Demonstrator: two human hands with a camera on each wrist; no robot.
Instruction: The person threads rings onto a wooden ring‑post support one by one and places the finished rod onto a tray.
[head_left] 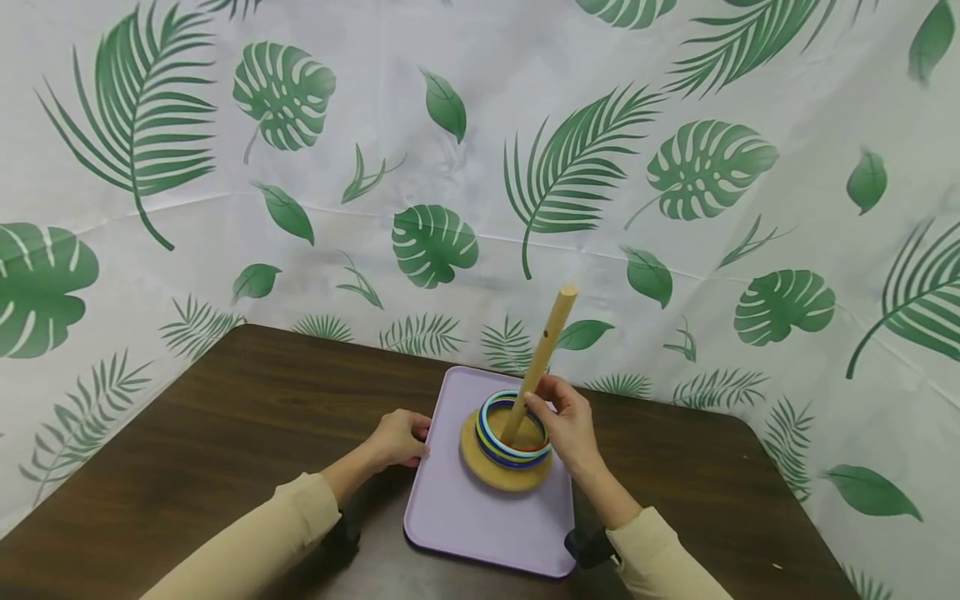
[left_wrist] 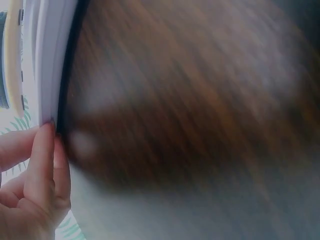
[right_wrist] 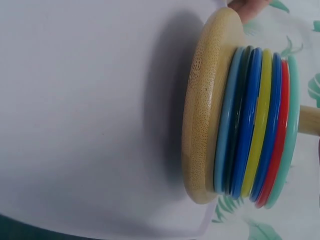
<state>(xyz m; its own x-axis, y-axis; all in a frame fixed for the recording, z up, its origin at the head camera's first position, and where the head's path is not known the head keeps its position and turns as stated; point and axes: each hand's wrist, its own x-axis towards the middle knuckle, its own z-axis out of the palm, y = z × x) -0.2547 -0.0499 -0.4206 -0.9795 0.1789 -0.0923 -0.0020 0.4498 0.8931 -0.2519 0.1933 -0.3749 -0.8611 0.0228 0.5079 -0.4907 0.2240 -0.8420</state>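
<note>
A round wooden stand with an upright post (head_left: 547,343) is over a lilac tray (head_left: 487,527). In the head view the post leans to the right. Several coloured rings (right_wrist: 262,125), in light blue, dark green, blue, yellow, red and mint, are stacked round the post above the stand's base (right_wrist: 200,120). My right hand (head_left: 572,421) grips the post just above the rings, thumb on its near side. My left hand (head_left: 399,437) pinches the tray's left edge, and the left wrist view shows fingertips (left_wrist: 46,131) against the rim. Whether the base rests flat on the tray I cannot tell.
The tray lies on a dark wooden table (head_left: 285,400). Behind the table hangs a white cloth (head_left: 480,179) printed with green leaves, close to the far edge. A small light scrap lies on the table at the right.
</note>
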